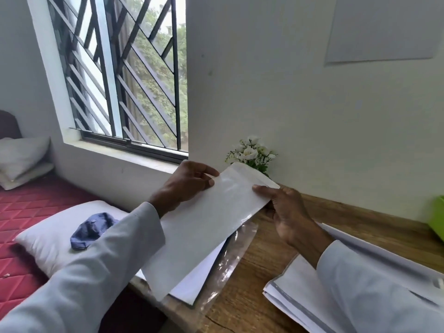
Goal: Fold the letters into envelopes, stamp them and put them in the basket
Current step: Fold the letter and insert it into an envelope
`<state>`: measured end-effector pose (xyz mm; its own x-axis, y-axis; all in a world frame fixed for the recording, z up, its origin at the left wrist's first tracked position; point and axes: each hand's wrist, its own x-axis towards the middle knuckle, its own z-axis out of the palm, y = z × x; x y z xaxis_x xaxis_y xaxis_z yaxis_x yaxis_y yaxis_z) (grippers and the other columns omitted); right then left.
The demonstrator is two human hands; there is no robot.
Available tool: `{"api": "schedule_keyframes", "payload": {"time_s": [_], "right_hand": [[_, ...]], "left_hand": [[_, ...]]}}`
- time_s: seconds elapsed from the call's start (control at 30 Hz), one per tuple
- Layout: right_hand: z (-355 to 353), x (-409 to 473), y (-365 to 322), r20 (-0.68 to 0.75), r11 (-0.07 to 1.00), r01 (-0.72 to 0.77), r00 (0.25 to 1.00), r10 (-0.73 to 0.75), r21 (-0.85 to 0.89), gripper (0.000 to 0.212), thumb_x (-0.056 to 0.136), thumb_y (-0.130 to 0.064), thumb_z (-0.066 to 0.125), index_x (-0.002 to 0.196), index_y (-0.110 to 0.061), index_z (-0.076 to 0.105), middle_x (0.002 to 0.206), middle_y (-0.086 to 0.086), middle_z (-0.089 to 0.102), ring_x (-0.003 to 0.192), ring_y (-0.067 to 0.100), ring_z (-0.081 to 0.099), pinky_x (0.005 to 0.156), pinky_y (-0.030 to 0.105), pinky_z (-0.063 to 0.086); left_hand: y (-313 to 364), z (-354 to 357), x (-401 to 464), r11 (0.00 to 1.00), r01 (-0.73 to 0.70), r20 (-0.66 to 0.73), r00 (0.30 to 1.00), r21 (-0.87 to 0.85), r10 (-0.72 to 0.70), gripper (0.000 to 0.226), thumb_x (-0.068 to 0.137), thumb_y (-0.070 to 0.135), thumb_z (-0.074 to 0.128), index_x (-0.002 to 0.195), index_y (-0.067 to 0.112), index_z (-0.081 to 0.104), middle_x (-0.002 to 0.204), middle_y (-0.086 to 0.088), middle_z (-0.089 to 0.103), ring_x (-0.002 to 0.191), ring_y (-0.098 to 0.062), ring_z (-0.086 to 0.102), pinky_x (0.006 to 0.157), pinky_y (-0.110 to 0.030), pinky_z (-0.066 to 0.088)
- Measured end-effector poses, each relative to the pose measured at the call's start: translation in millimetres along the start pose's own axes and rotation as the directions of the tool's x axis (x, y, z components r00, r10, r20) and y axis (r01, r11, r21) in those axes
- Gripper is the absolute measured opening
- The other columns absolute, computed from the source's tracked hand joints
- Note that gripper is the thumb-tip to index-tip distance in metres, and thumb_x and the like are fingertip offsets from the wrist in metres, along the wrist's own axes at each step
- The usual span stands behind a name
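A long white envelope (204,224) is held up above the wooden table (264,260), its far end raised toward the wall. My left hand (185,183) pinches the envelope's upper left edge between thumb and fingers. My right hand (286,212) grips its right edge near the far end, thumb on top. Under the envelope lie more white envelopes (192,284) partly inside a clear plastic sleeve (230,258). A stack of white letter sheets (300,292) lies on the table under my right sleeve. A green basket (438,217) shows at the right edge.
A small bunch of white artificial flowers (252,152) stands against the wall behind the envelope. Left of the table is a bed with a red mattress (28,212), a white pillow (52,239) and a blue cloth (91,229). A barred window (125,75) is above.
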<state>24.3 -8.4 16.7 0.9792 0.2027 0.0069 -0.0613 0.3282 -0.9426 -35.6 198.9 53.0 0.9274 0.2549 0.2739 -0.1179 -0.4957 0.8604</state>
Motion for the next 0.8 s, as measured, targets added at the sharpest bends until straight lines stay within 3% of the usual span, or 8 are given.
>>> {"api": "schedule_keyframes", "payload": {"time_s": [0.07, 0.17, 0.27, 0.4, 0.57, 0.7, 0.8], "right_hand": [[-10.4, 0.7, -14.3, -0.011, 0.999, 0.049, 0.999, -0.049, -0.015, 0.022, 0.072, -0.004, 0.081, 0.090, -0.007, 0.069, 0.092, 0.012, 0.077, 0.080, 0.024, 0.073, 0.073, 0.036, 0.063], [-32.6, -1.0, -37.0, -0.030, 0.986, 0.132, 0.990, -0.136, -0.097, 0.022, 0.071, -0.002, 0.082, 0.090, -0.009, 0.073, 0.090, 0.009, 0.078, 0.082, 0.024, 0.073, 0.076, 0.037, 0.061], [-63.3, -5.6, -56.8, -0.069, 0.944, 0.234, 0.964, -0.256, -0.231, 0.021, 0.072, 0.000, 0.082, 0.088, -0.010, 0.074, 0.086, 0.007, 0.077, 0.078, 0.022, 0.073, 0.067, 0.032, 0.062], [-111.0, -17.3, -73.2, -0.055, 0.889, 0.293, 0.942, -0.332, -0.353, 0.017, 0.073, 0.002, 0.080, 0.085, -0.008, 0.073, 0.078, 0.006, 0.076, 0.065, 0.016, 0.072, 0.059, 0.028, 0.061], [-165.3, -31.2, -76.3, -0.112, 0.856, 0.266, 0.931, -0.347, -0.443, 0.014, 0.072, 0.003, 0.080, 0.083, -0.004, 0.073, 0.084, 0.017, 0.074, 0.074, 0.028, 0.069, 0.072, 0.045, 0.059], [-195.9, -37.8, -76.1, -0.160, 0.859, 0.285, 0.910, -0.382, -0.426, 0.021, 0.071, 0.002, 0.081, 0.088, -0.006, 0.073, 0.083, 0.010, 0.077, 0.072, 0.022, 0.071, 0.057, 0.031, 0.057], [-211.8, -39.4, -77.7, -0.181, 0.902, 0.250, 0.927, -0.328, -0.352, 0.023, 0.073, -0.001, 0.081, 0.094, -0.009, 0.073, 0.084, 0.005, 0.078, 0.073, 0.020, 0.074, 0.054, 0.026, 0.055]], "left_hand": [[13.9, 4.8, 6.6, 0.997, -0.076, 0.016, 0.997, 0.034, 0.075, 0.023, 0.087, -0.004, 0.065, 0.107, 0.005, 0.073, 0.076, -0.007, 0.062, 0.068, -0.014, 0.051, 0.067, -0.019, 0.044], [34.5, 23.1, 20.5, 0.973, -0.216, 0.022, 0.976, 0.086, 0.215, 0.021, 0.088, -0.001, 0.066, 0.102, 0.010, 0.075, 0.070, 0.001, 0.060, 0.061, -0.003, 0.049, 0.056, -0.007, 0.038], [51.7, 51.4, 34.1, 0.932, -0.325, 0.051, 0.946, 0.163, 0.321, 0.022, 0.088, 0.001, 0.066, 0.102, 0.014, 0.076, 0.069, 0.013, 0.060, 0.056, 0.009, 0.049, 0.059, -0.007, 0.039], [72.0, 102.3, 44.3, 0.876, -0.432, 0.127, 0.902, 0.216, 0.414, 0.024, 0.088, 0.002, 0.063, 0.103, 0.015, 0.076, 0.083, 0.005, 0.066, 0.076, -0.011, 0.059, 0.076, -0.024, 0.048], [92.1, 167.0, 45.2, 0.857, -0.482, 0.215, 0.870, 0.183, 0.444, 0.026, 0.093, 0.004, 0.058, 0.103, 0.020, 0.075, 0.093, 0.000, 0.072, 0.081, -0.016, 0.066, 0.076, -0.032, 0.054], [104.6, 202.5, 44.4, 0.840, -0.517, 0.282, 0.841, 0.162, 0.463, 0.027, 0.093, 0.003, 0.057, 0.104, 0.019, 0.075, 0.098, -0.001, 0.073, 0.087, -0.016, 0.066, 0.080, -0.031, 0.052], [109.7, 218.9, 45.5, 0.839, -0.531, 0.313, 0.822, 0.122, 0.475, 0.027, 0.093, 0.002, 0.057, 0.103, 0.019, 0.075, 0.099, 0.001, 0.073, 0.084, -0.011, 0.063, 0.078, -0.022, 0.049]]}}
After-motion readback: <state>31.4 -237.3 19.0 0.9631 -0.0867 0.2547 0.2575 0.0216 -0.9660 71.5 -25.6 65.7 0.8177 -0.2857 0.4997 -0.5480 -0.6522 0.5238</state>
